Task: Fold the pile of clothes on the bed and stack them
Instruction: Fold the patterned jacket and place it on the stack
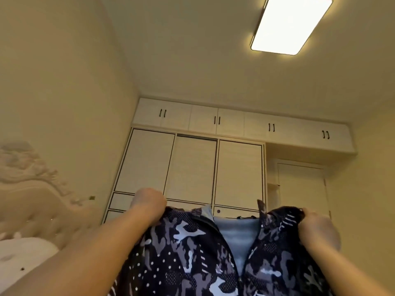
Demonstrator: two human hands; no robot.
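Cream walls and ceiling fill most of the head view, which tilts upward; a rectangular ceiling light (pixel 291 23) glows at upper right. Far wall: a white wardrobe (pixel 192 169) with three tall sliding panels outlined in black, and a row of upper cabinets (pixel 241 122) with paired black handles running on to the right above a pale door (pixel 302 189). At left, a tufted cream headboard (pixel 36 201) with carved trim, and below it a bit of white bedding (pixel 23 255). Low in the view a dark camouflage jacket (pixel 188 251), navy with grey and pale blue patches, white dots and dashes, is held up in the air in front of the wardrobe, off the bed. It hangs upright: collar end at the top, long axis running straight down and out of view at the bottom edge. Its front faces the camera and lies open down the middle, showing a light blue lining (pixel 237 233). Left hand (pixel 148 201) is clenched on the jacket's top edge at the left shoulder, forearm reaching up from lower left. Right hand (pixel 318 227) grips the top edge at the right shoulder, fingers curled into the cloth. Both hands sit level, well apart, jacket spread between them.
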